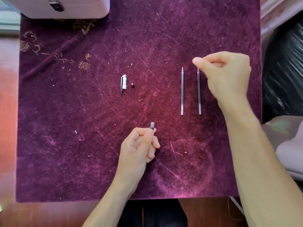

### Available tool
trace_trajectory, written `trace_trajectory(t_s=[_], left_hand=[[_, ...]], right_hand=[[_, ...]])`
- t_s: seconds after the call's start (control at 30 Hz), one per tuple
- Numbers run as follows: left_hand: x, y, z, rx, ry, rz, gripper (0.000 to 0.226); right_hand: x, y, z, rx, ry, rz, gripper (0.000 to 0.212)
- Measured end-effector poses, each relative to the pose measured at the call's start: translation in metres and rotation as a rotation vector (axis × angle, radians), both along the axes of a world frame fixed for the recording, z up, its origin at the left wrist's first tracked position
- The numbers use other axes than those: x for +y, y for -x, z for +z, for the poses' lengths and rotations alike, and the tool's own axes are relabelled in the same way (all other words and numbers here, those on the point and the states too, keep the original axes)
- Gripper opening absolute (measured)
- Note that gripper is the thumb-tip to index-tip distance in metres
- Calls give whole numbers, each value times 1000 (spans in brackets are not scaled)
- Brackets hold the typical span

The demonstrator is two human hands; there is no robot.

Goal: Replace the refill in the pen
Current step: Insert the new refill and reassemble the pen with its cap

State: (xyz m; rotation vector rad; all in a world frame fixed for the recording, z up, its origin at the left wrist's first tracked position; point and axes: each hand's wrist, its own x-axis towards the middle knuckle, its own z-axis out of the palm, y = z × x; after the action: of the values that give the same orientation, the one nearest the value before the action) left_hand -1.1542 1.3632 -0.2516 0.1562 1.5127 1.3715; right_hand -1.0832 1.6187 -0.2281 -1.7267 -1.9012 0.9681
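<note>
The barrel (pixel 152 125) stands in the left hand (pixel 139 149), fingers curled around it, threaded end up, probably kept open for a refill. Right of the barrel and farther from the person, two refills (pixel 182 90) (pixel 198 92) lie parallel, tips away. The right hand (pixel 227 74) pinches thumb to forefinger just beside the right refill's tip; whether it touches is unclear. Left of the barrel lie the cap (pixel 123 83) and a small dark bit (pixel 132 85), set aside. All rests on a purple cloth (pixel 82 128) over a wooden table (pixel 9 112).

Purple velvet cloth (pixel 82 145) with gold lettering, spread over reddish wooden table (pixel 9 112). White appliance (pixel 65 7) at far left corner; black plastic wrap (pixel 285 71) and pale fabric (pixel 288 145) at right edge.
</note>
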Motion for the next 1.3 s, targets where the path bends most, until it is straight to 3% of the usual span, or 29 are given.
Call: trace_trajectory(t_s=[0.17, 0.33, 0.87, 1.3], left_hand=[[0, 0, -3, -12, -2, 8, 25], [-1, 1, -5, -44, -11, 19, 27], [1, 1, -4, -89, -32, 27, 23], [1, 1, -6, -82, -52, 16, 25]], right_hand=[[9, -16, -7, -30, 79, -4, 12], [8, -16, -20, -21, 141, -13, 21], [16, -11, -24, -67, 196, 13, 18], [27, -8, -19, -264, 253, 171, 29]])
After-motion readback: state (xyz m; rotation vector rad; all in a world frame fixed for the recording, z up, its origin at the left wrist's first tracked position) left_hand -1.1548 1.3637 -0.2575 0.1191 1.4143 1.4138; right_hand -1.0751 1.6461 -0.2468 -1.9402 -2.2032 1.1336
